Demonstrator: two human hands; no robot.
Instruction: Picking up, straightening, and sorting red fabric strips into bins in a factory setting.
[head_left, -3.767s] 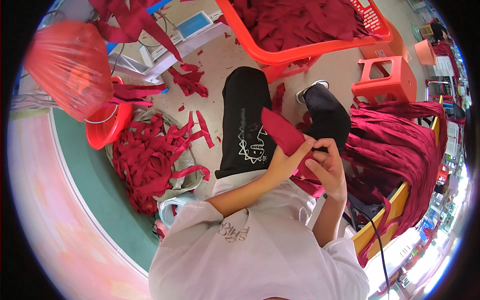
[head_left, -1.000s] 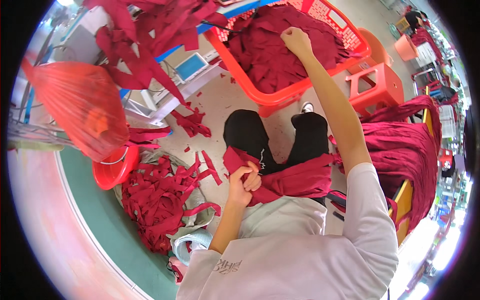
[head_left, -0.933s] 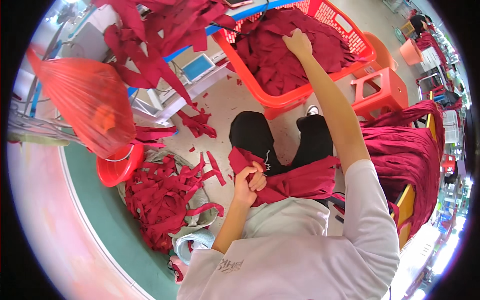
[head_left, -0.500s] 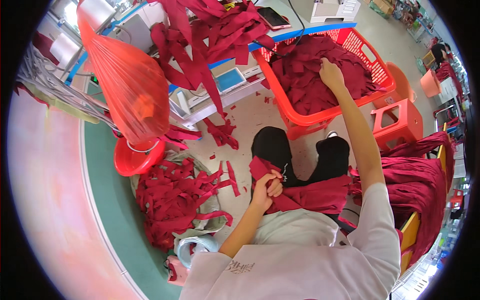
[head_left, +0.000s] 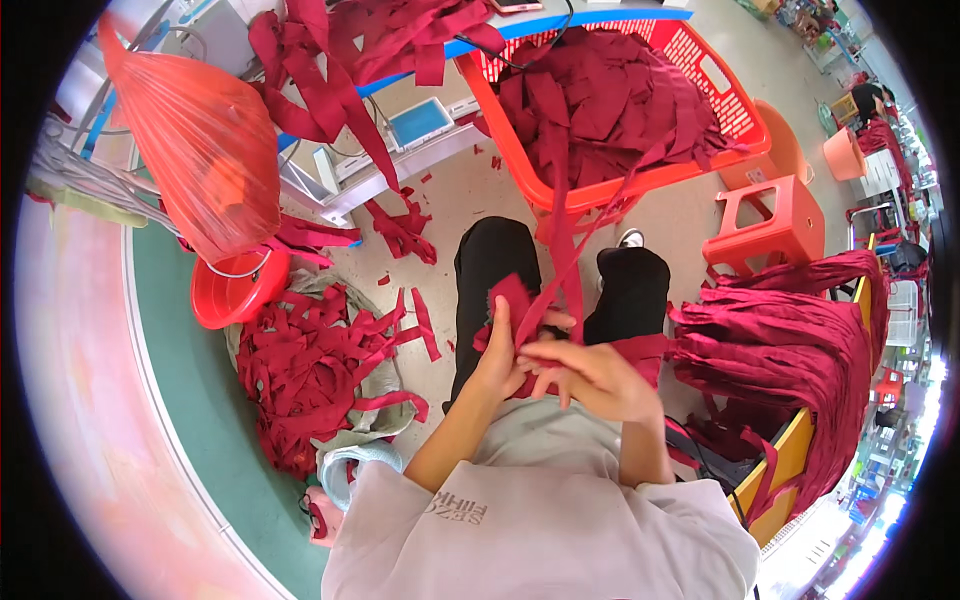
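Over my lap, my left hand grips dark red fabric strips, its thumb pointing up along the cloth. My right hand crosses in front of the left fingers with its own fingers stretched and apart, slightly blurred. Long fabric strips run from the red basket down to my hands. Dark red cloth pieces heap up inside that basket. More red cloth lies across my right thigh, partly behind the right hand.
Left of me, a pile of red strips lies by a red bucket and a hanging red plastic bag. Strips drape over the blue-edged table. At right are a red stool and long cloth bundles over a yellow board.
My right hand has come back from the basket to my left hand over my lap. Fabric strips now stretch from the basket to my hands. The view has shifted slightly.
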